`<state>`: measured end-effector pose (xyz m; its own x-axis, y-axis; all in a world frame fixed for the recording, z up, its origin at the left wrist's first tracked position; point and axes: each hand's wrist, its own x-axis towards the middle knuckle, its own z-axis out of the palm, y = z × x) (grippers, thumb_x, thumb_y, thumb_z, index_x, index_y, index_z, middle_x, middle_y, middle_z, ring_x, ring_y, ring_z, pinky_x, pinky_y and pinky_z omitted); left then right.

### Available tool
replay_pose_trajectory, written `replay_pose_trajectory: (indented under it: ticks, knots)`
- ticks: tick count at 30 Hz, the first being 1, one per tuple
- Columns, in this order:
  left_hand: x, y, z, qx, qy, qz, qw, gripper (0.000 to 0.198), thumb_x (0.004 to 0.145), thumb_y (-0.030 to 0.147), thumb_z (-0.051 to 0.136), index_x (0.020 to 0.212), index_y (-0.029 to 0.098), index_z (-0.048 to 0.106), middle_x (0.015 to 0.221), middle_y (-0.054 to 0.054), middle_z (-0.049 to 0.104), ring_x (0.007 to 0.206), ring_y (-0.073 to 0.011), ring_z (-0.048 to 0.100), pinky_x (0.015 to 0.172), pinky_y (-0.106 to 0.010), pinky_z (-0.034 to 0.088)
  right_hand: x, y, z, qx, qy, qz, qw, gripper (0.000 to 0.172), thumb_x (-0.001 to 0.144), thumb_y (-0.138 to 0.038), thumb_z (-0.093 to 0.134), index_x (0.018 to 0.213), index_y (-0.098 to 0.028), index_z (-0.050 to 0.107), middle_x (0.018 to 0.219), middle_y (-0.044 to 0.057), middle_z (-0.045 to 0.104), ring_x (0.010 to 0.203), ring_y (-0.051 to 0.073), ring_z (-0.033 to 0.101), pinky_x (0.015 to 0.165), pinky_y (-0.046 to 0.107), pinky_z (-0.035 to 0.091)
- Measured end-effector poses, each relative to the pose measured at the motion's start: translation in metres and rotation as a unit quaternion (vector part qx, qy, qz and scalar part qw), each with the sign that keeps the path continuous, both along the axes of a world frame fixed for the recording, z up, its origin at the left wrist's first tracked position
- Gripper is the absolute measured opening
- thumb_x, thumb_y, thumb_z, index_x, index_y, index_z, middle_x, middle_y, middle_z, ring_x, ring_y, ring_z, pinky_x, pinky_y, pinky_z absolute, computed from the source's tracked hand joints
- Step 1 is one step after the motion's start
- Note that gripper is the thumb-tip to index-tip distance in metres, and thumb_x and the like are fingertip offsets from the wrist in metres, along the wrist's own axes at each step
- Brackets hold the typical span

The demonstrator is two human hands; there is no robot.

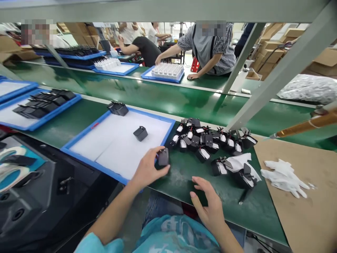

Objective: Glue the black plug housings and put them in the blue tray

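My left hand [149,168] is closed on a small black plug adapter [163,157], held between thumb and fingers over the right edge of the white, blue-rimmed tray [110,168]. My right hand [209,203] is open near the front of the green table, thumb and fingers apart, beside a dark patch that I cannot make out. Another black adapter [140,133] sits in the tray, and a few more [118,109] stand at its far corner. To the right, several adapter housings [204,153] lie clustered, with white pieces and red wires showing.
White gloves [284,177] lie on brown cardboard [310,218] at right, below a hanging orange-brown tool [308,124]. More adapters fill a tray [34,123] at left. A slanted metal post [279,66] rises behind the table. Across the green belt stands a co-worker [210,49].
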<state>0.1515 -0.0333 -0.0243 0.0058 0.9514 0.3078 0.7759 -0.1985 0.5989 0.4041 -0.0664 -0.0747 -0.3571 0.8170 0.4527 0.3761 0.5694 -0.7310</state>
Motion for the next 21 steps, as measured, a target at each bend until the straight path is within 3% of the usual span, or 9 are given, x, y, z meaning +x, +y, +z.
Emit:
replay_pose_trajectory:
  ticks: [3, 6, 9, 13, 17, 21]
  knots:
    - [-0.041, 0.026, 0.015, -0.042, 0.075, 0.001, 0.996, 0.053, 0.075, 0.028, 0.063, 0.124, 0.019, 0.046, 0.111, -0.009, 0.06, 0.091, -0.022, 0.059, 0.081, -0.035, 0.049, 0.002, 0.004, -0.005, -0.012, 0.002, -0.019, 1.0, 0.048, 0.089, -0.015, 0.054, 0.134, -0.027, 0.041, 0.119, 0.01, 0.059, 0.105, 0.019, 0.061, 0.08, 0.032, 0.058]
    - [-0.063, 0.051, 0.017, -0.075, 0.158, -0.012, 0.984, 0.053, 0.074, 0.023, 0.059, 0.125, 0.016, 0.046, 0.11, -0.011, 0.061, 0.097, -0.026, 0.057, 0.082, -0.037, 0.049, 0.001, 0.005, -0.008, -0.024, -0.01, -0.031, 0.999, 0.043, 0.091, -0.019, 0.053, 0.131, -0.027, 0.044, 0.113, 0.008, 0.062, 0.097, 0.017, 0.064, 0.076, 0.029, 0.059]
    - [-0.069, 0.065, 0.01, -0.072, 0.21, -0.014, 0.975, 0.052, 0.071, 0.017, 0.058, 0.123, 0.015, 0.049, 0.115, -0.012, 0.06, 0.102, -0.0281, 0.055, 0.086, -0.039, 0.048, 0.0, 0.004, -0.012, -0.029, -0.011, -0.034, 0.999, 0.041, 0.091, -0.021, 0.053, 0.13, -0.027, 0.045, 0.11, 0.007, 0.064, 0.091, 0.016, 0.066, 0.075, 0.026, 0.058]
    - [-0.068, 0.071, -0.001, -0.043, 0.233, 0.045, 0.97, 0.038, 0.08, 0.026, 0.056, 0.115, 0.013, 0.053, 0.113, -0.016, 0.059, 0.108, -0.0334, 0.05, 0.094, -0.048, 0.041, -0.001, 0.004, -0.017, -0.035, -0.001, -0.033, 0.999, 0.039, 0.091, -0.021, 0.052, 0.129, -0.026, 0.046, 0.108, 0.007, 0.065, 0.087, 0.015, 0.066, 0.074, 0.026, 0.058]
    - [-0.072, 0.074, -0.002, -0.031, 0.24, 0.074, 0.967, 0.029, 0.085, 0.023, 0.051, 0.112, 0.016, 0.056, 0.11, -0.015, 0.06, 0.106, -0.0324, 0.049, 0.093, -0.047, 0.04, 0.001, 0.004, -0.018, -0.038, 0.0, -0.026, 0.999, 0.039, 0.091, -0.021, 0.052, 0.129, -0.025, 0.046, 0.107, 0.007, 0.065, 0.085, 0.015, 0.067, 0.076, 0.027, 0.058]
    - [-0.08, 0.077, -0.001, -0.009, 0.211, 0.121, 0.97, 0.029, 0.082, 0.026, 0.057, 0.11, 0.019, 0.06, 0.133, -0.016, 0.047, 0.126, -0.0397, 0.034, 0.1, -0.056, 0.031, 0.001, 0.004, -0.017, -0.039, -0.004, -0.026, 0.999, 0.039, 0.091, -0.021, 0.051, 0.129, -0.025, 0.046, 0.106, 0.007, 0.066, 0.083, 0.015, 0.067, 0.077, 0.028, 0.057]
